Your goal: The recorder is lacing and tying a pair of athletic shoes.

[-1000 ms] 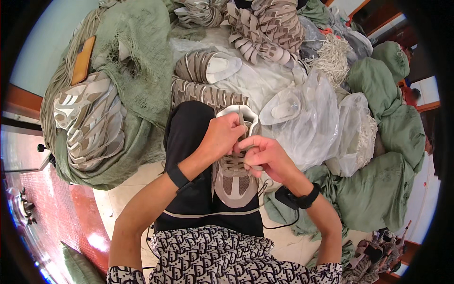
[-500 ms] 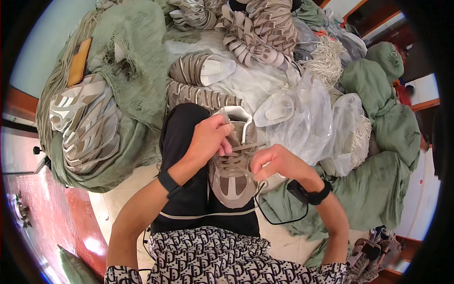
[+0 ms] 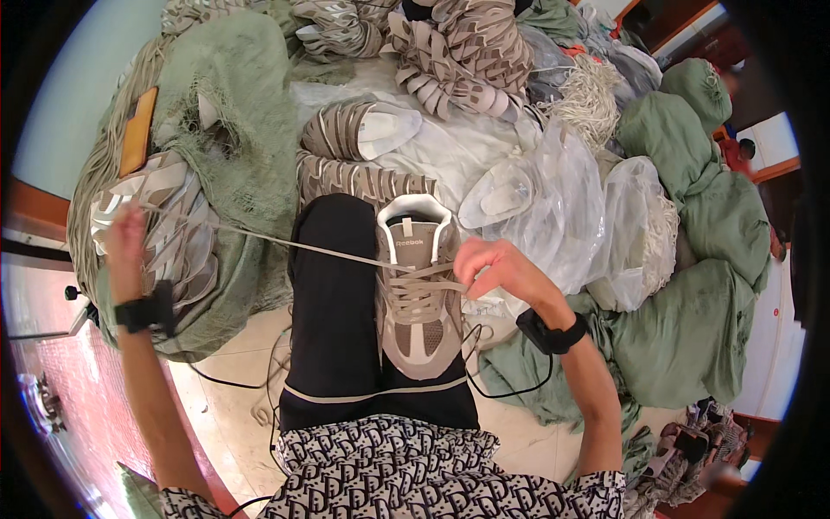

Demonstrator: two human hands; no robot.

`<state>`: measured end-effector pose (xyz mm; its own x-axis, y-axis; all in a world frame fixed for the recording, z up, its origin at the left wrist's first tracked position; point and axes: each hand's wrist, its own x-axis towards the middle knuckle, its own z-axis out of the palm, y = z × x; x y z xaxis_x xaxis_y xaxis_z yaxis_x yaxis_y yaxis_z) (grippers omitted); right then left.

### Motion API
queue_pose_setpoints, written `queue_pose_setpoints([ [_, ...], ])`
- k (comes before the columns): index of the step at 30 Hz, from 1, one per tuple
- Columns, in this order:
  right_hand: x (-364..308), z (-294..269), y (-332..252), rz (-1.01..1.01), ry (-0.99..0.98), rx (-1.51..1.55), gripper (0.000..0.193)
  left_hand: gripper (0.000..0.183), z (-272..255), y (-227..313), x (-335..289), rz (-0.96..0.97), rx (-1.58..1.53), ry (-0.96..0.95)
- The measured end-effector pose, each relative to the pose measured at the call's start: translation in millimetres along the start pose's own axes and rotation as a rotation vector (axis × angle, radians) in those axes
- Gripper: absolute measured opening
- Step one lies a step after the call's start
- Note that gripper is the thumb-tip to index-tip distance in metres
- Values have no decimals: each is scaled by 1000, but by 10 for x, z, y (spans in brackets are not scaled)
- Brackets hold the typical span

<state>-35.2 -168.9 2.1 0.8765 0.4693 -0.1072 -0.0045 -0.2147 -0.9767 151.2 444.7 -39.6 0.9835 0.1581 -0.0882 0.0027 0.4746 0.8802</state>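
A brown-beige sneaker upper (image 3: 422, 348) rests on my black-trousered lap, its toe pointing toward me and its collar away. Flat beige laces criss-cross over its tongue. One shoelace (image 3: 324, 253) runs taut from the eyelets far out to the left. My left hand (image 3: 128, 238), somewhat blurred, is closed on that lace's outer end, above a stack of uppers. My right hand (image 3: 494, 270) is at the right eyelet edge, fingers curled and pinching a lace there; part of its grip is hidden.
Left, a green sack (image 3: 246, 112) carries stacked uppers (image 3: 186, 268) and an orange-yellow phone-like slab (image 3: 137, 134). Ahead lie more upper stacks (image 3: 341, 130) and clear plastic bags (image 3: 566, 208). Bundled pale laces (image 3: 590, 97) and green sacks (image 3: 666, 346) fill the right. A black cable (image 3: 527, 392) loops beside my lap.
My left hand has swung from the shoe's tongue far to the left, drawing the lace out straight. My right hand has shifted slightly up and left and stays by the eyelets.
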Motion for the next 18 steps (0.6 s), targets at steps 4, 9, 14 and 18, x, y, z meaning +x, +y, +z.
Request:
queue_pose_setpoints([
  [4, 77, 9, 87, 156, -67, -97, 11, 22, -696, 892, 687, 47, 11, 59],
  [9, 132, 85, 206, 185, 46, -236, 10, 20, -1024, 987, 967, -34, 110, -80],
  [14, 53, 181, 394, 162, 245, -308, 12, 17, -1397, 1105, 924, 189, 771, -17],
  [18, -48, 175, 478, 196, 426, -147, 18, 12, -1293, 1142, 840, -100, 382, 217],
])
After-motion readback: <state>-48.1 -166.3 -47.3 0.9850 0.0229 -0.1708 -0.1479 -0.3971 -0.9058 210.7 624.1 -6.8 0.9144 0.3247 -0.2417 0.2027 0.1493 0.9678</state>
